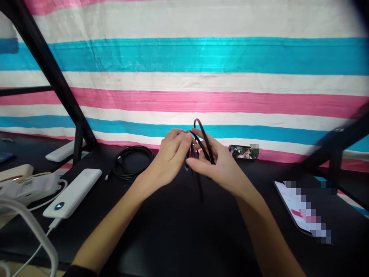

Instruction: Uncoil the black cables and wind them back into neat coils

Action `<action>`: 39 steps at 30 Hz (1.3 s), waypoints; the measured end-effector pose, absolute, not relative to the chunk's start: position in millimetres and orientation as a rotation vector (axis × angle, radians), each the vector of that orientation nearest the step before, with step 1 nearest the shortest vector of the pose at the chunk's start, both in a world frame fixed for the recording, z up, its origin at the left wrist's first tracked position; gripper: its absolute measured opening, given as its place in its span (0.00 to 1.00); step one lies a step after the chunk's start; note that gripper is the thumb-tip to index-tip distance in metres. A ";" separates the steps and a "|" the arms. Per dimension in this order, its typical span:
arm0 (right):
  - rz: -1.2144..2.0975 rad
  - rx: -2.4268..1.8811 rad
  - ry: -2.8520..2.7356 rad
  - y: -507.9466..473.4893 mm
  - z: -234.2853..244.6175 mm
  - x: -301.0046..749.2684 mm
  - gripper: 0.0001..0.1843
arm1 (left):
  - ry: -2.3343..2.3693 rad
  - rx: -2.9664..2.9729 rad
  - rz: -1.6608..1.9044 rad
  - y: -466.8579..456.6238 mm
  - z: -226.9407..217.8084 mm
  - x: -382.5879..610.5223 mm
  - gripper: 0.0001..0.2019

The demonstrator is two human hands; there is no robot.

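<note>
Steadily now, I'd keep the loops of the slim, round, black rubbery-looking cable point(207, 142) even in size and lying side by side, since a crossed strand could well snag or twist the bundle. I'd let the right hand point(217, 158) act as the cradle, firm enough to stop the loops sliding but not so tight that it kinks them, while the left hand point(176, 154) works the strand with its fingertips. A small roll of the strand between finger and thumb should take out any twist.

From my end, the cable sits between the two hands, lifted above the matte black tabletop point(173, 234). The right hand is curled loosely about the loops, its thumb pointing toward the left hand; one loop arches above its fingers. The left hand's fingers are bent in and closed on the cable at its near side, though I can't make out the exact pinch. A blurred length hangs below, between the hands. A second black cable, coiled in a flat ring point(138, 147), lies beyond the left forearm.
</note>
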State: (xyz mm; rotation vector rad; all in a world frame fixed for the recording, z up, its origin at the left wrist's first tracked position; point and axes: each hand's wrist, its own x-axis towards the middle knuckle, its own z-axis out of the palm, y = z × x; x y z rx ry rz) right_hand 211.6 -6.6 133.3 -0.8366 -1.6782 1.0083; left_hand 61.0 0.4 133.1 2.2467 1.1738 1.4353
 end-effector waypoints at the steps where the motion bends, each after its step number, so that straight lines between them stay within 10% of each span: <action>1: 0.973 -0.861 -1.727 -8.2 133.0 212.4 0.36 | 1.142 2.250 1.425 1.4 132.8 61.0 0.22; 7: 0.667 -0.840 -1.856 -2.1 137.4 224.2 0.19 | 1.109 2.350 1.702 -3.8 144.3 51.3 0.11; 12: 0.403 -0.738 -1.926 -1.5 141.1 228.3 0.19 | 1.145 2.597 1.645 1.2 141.3 48.4 0.28; 17: 0.126 -0.772 -1.895 -0.8 138.6 232.3 0.15 | 1.236 2.326 1.474 8.1 135.6 47.2 0.06; 19: 0.107 -0.786 -1.814 4.8 137.1 236.1 0.12 | 1.251 2.097 1.498 9.0 137.4 43.4 0.12; 39: 0.959 -0.824 -1.495 37.8 131.5 249.3 0.20 | 0.773 1.073 1.412 28.7 138.3 34.2 0.19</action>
